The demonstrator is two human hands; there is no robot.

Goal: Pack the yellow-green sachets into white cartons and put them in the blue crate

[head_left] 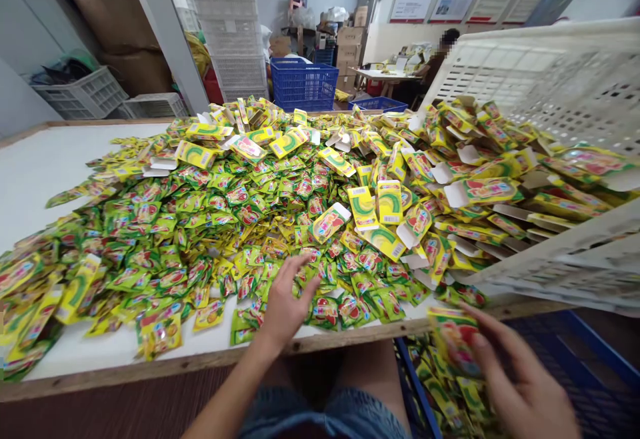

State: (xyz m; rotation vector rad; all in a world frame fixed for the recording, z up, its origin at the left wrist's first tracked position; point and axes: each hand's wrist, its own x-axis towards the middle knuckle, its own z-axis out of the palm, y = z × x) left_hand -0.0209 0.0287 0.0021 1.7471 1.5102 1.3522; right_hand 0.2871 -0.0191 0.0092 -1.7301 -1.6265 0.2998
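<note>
My left hand (pixel 287 300) is at the near edge of the table, just above a heap of small green printed sachets (pixel 240 216). Its fingers are apart and I see nothing held in them. At the lower right, my right hand (pixel 525 379) grips a small green, yellow and red packet (pixel 454 342) between thumb and fingers, slightly blurred. That packet hangs over a blue crate (pixel 423 392) below the table edge, which has many similar yellow-green packets (pixel 443 396) in it. Yellow cartons (pixel 390 202), some with open white flaps, lie on the sachets in front of my hands.
A white plastic basket (pixel 543 59) lies tipped on the table at right, cartons spilling from its mouth. The table has a wooden edge (pixel 200 362). Behind stand a blue crate (pixel 304 86), stacked white crates (pixel 225 26) and a seated person (pixel 433 69) at another table.
</note>
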